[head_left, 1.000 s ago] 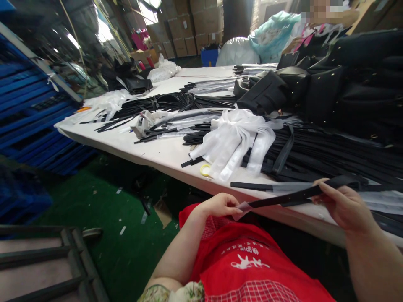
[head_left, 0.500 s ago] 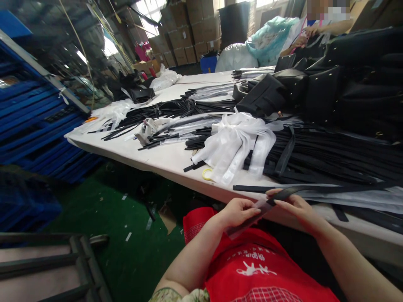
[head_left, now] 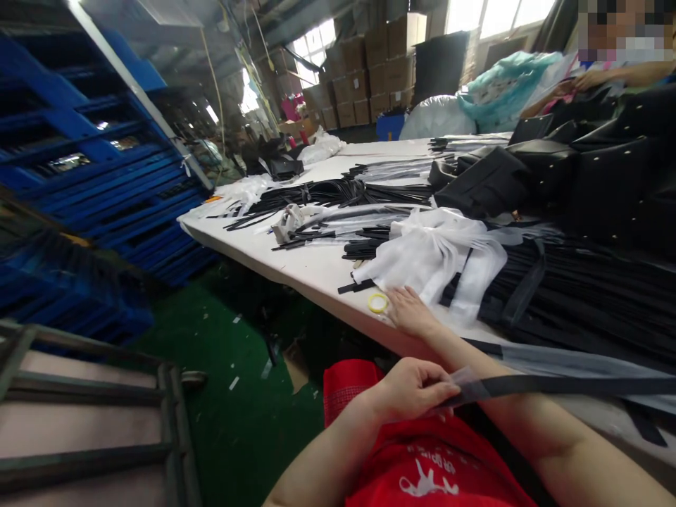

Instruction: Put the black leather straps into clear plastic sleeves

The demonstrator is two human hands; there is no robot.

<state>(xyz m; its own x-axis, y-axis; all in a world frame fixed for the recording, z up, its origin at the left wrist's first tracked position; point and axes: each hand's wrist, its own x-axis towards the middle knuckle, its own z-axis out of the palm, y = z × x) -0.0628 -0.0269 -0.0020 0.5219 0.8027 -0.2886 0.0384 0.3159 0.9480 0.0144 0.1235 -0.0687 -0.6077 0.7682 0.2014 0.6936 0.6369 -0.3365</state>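
My left hand (head_left: pixel 415 387) is closed on the end of a black strap (head_left: pixel 570 384), where a clear plastic sleeve (head_left: pixel 470 384) covers it. The strap runs off to the right, over my right forearm. My right hand (head_left: pixel 410 310) reaches across to the table edge, fingers stretched out and nothing visibly held. Beside its fingertips lies a yellow ring (head_left: pixel 377 303); whether they touch is hard to tell. Just beyond that hand, a bunch of white plastic sleeves (head_left: pixel 438 246) spreads over the straps.
Bundles of black straps (head_left: pixel 591 289) cover the right of the white table (head_left: pixel 253 257). Black leather-like bags (head_left: pixel 591 169) are heaped behind them. Blue pallets (head_left: pixel 132 211) stand at the left, near a metal-framed rack (head_left: pixel 95 422). A co-worker's hands (head_left: pixel 586 81) show at the far right.
My right hand has let go of the strap and moved forward to the table beside the yellow ring. My left hand keeps the sleeved end. The view has swung left.
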